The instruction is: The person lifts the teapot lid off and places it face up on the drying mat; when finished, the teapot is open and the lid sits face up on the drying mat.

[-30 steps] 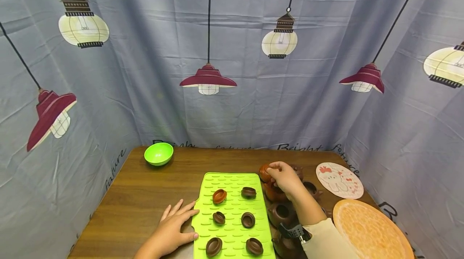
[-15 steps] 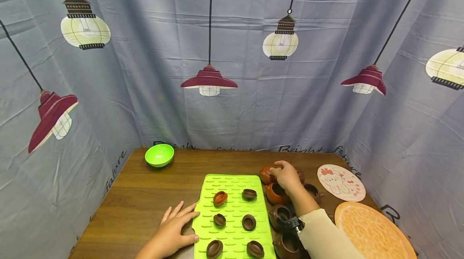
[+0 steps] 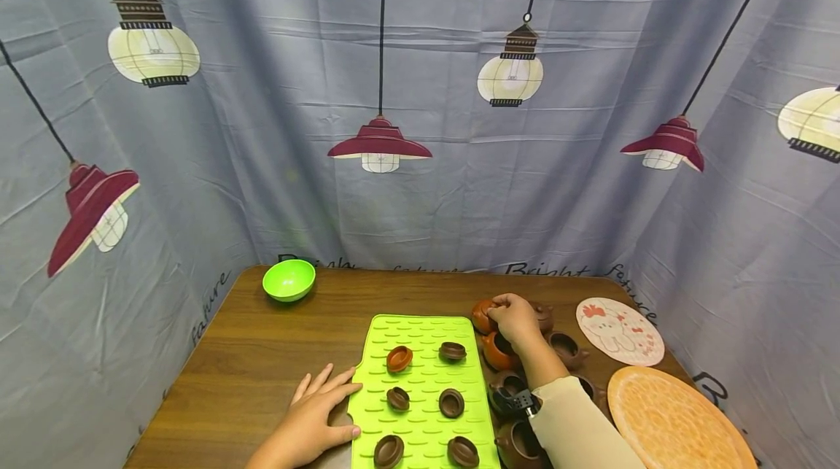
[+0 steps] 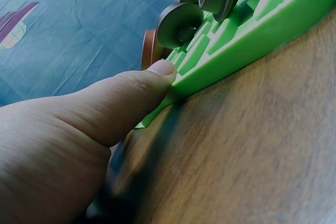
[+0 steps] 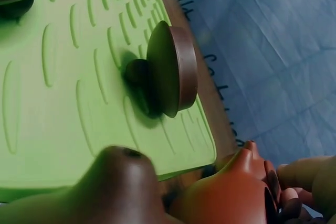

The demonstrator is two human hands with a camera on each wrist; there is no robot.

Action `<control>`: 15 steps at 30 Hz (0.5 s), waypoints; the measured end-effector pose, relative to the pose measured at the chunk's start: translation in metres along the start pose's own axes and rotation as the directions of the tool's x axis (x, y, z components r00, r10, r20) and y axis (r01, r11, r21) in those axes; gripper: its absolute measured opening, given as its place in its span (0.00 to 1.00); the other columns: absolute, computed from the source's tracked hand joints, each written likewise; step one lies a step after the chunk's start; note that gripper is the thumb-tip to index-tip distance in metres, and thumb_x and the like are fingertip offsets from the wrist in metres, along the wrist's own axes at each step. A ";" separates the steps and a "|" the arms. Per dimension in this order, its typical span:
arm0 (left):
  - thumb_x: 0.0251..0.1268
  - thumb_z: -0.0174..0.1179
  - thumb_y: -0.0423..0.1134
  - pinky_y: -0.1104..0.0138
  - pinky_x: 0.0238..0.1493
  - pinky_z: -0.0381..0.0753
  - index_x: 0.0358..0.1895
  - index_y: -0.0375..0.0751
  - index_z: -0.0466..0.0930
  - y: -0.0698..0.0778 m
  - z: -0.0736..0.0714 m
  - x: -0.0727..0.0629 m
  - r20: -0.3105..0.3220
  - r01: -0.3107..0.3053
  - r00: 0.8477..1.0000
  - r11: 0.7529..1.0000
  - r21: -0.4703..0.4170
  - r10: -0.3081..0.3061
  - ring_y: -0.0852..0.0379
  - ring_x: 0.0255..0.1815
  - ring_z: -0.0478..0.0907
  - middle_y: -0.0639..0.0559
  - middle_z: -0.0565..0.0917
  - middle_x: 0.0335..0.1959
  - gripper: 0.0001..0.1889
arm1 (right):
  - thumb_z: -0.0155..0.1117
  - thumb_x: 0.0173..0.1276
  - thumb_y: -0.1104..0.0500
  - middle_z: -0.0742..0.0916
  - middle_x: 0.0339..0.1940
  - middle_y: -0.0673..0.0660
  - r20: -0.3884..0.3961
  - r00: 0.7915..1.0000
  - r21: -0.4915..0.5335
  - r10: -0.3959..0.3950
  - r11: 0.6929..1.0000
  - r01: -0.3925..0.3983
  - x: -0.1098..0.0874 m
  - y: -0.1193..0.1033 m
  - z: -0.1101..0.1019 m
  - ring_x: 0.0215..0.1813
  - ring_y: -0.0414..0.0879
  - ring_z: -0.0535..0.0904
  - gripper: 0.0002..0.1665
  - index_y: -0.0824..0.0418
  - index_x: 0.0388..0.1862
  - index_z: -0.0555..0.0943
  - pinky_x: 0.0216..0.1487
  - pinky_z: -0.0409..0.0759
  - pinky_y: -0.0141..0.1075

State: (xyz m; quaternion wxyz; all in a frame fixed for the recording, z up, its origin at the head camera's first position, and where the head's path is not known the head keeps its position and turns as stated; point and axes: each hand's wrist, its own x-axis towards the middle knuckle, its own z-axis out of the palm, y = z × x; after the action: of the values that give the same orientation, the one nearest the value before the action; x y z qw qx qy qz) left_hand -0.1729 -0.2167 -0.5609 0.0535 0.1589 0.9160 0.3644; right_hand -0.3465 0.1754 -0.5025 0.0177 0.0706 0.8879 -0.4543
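My left hand [image 3: 311,414] lies with spread fingers at the left edge of a lime-green silicone mat [image 3: 426,376]; in the left wrist view its thumb [image 4: 134,85] touches the mat's edge. Several small teapot lids rest on the mat, among them an orange lid [image 3: 399,359] and a brown lid [image 5: 176,72], knob down. My right hand [image 3: 515,319] is at the rearmost orange teapot [image 3: 482,316], fingertips pinching its lid; the fingers partly hide it. Nearer stands a lidless orange teapot [image 3: 497,354].
More brown teapots [image 3: 520,443] stand in rows right of the mat, partly under my right forearm. A green bowl [image 3: 289,281] sits back left. A rabbit-print round mat [image 3: 620,332] and an orange round mat [image 3: 679,421] lie right. A printed curtain [image 3: 420,214] surrounds the table.
My right forearm has shifted slightly left, and the right fingers have come in closer over the rear orange teapot's lid. The left hand stays at the mat's edge.
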 end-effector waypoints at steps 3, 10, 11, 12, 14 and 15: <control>0.60 0.72 0.63 0.27 0.76 0.29 0.73 0.47 0.76 0.000 0.000 -0.001 -0.002 0.000 1.000 1.000 0.000 0.000 0.27 0.85 0.46 0.47 0.64 0.83 0.41 | 0.65 0.76 0.58 0.86 0.55 0.64 -0.012 1.000 -0.019 -0.013 1.000 0.013 0.000 0.000 0.000 0.55 0.60 0.83 0.18 0.65 0.60 0.82 0.50 0.85 0.47; 0.60 0.72 0.63 0.27 0.76 0.29 0.73 0.47 0.76 0.000 -0.001 -0.001 -0.003 -0.003 1.000 1.000 -0.014 0.003 0.26 0.85 0.46 0.46 0.65 0.83 0.41 | 0.65 0.76 0.58 0.86 0.53 0.63 -0.027 1.000 -0.016 -0.007 1.000 0.007 -0.001 0.003 0.001 0.51 0.58 0.83 0.15 0.63 0.57 0.82 0.46 0.84 0.46; 0.60 0.72 0.63 0.27 0.76 0.29 0.73 0.47 0.76 0.000 -0.001 -0.001 -0.002 -0.003 1.000 1.000 -0.015 0.003 0.26 0.85 0.46 0.46 0.65 0.83 0.41 | 0.65 0.76 0.59 0.86 0.53 0.63 -0.029 1.000 -0.017 -0.010 1.000 0.010 -0.001 0.003 0.001 0.51 0.58 0.83 0.15 0.64 0.57 0.82 0.46 0.84 0.45; 0.60 0.72 0.63 0.27 0.76 0.29 0.73 0.47 0.76 0.000 -0.001 -0.001 -0.003 -0.003 1.000 1.000 -0.016 0.003 0.26 0.85 0.46 0.46 0.65 0.83 0.40 | 0.65 0.77 0.58 0.86 0.52 0.63 -0.031 0.999 -0.018 -0.010 1.000 0.010 0.000 0.003 0.001 0.50 0.58 0.83 0.14 0.63 0.56 0.82 0.45 0.84 0.44; 0.60 0.72 0.63 0.27 0.76 0.29 0.73 0.47 0.76 0.000 -0.001 -0.001 -0.001 -0.002 1.000 1.000 -0.019 0.002 0.26 0.85 0.46 0.46 0.65 0.83 0.40 | 0.63 0.78 0.59 0.85 0.51 0.64 -0.030 1.000 -0.026 -0.011 1.000 0.010 0.000 0.002 0.000 0.49 0.57 0.82 0.13 0.64 0.55 0.80 0.43 0.83 0.42; 0.60 0.72 0.63 0.27 0.76 0.29 0.73 0.48 0.76 0.000 0.000 0.000 0.000 -0.003 1.000 1.000 -0.019 0.003 0.27 0.85 0.46 0.46 0.65 0.83 0.40 | 0.62 0.79 0.58 0.85 0.51 0.64 -0.029 1.000 -0.032 -0.008 0.999 0.007 0.000 0.001 -0.001 0.49 0.57 0.82 0.12 0.64 0.55 0.79 0.42 0.82 0.42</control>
State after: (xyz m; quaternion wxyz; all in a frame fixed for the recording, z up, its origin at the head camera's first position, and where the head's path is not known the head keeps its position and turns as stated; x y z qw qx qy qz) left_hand -0.1727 -0.2172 -0.5607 0.0544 0.1596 0.9123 0.3732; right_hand -0.3464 0.1769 -0.5033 0.0043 0.0734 0.8954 -0.4392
